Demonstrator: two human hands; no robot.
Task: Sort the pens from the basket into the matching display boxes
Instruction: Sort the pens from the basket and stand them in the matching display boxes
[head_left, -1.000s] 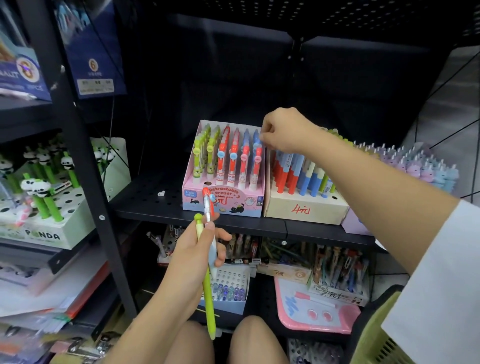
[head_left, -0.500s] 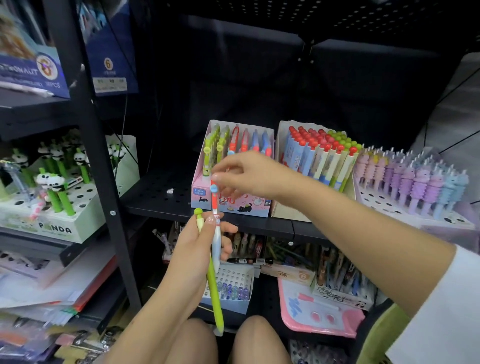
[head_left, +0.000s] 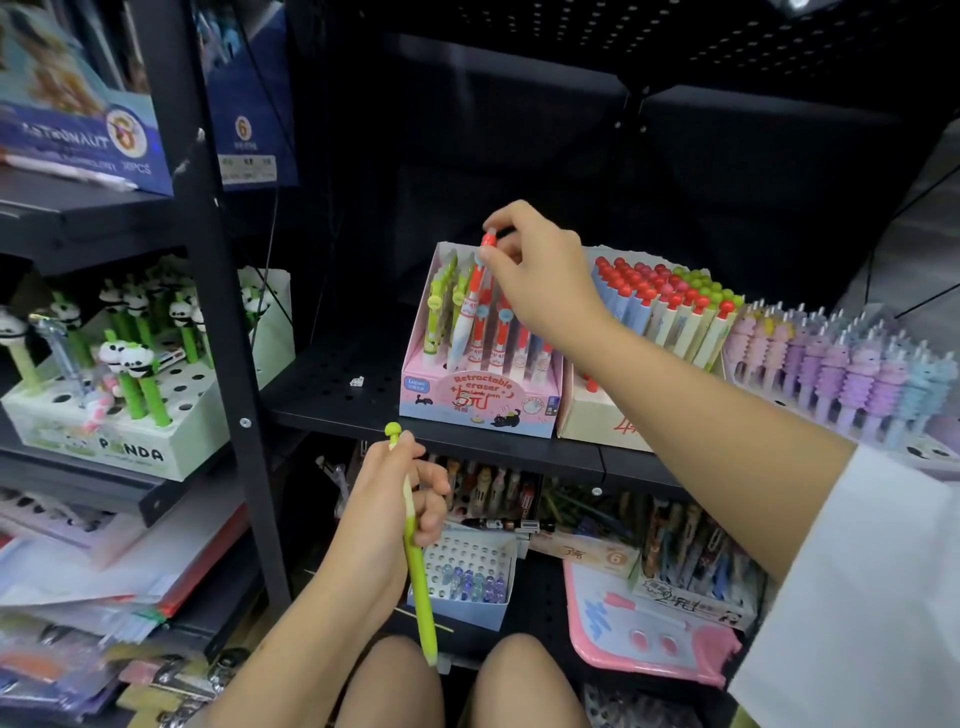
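Red pen lower end hidden in pink box; right hand pinches top.

shelf: matt perforated metal | pink box: glossy card

Position: head-worn, above the person's knees.
Facing: forward and down, toward the black shelf at 12 o'clock.
Nearness: close, within arm's reach.

Pink drawing board on the lower shelf, stacked paper folders at left
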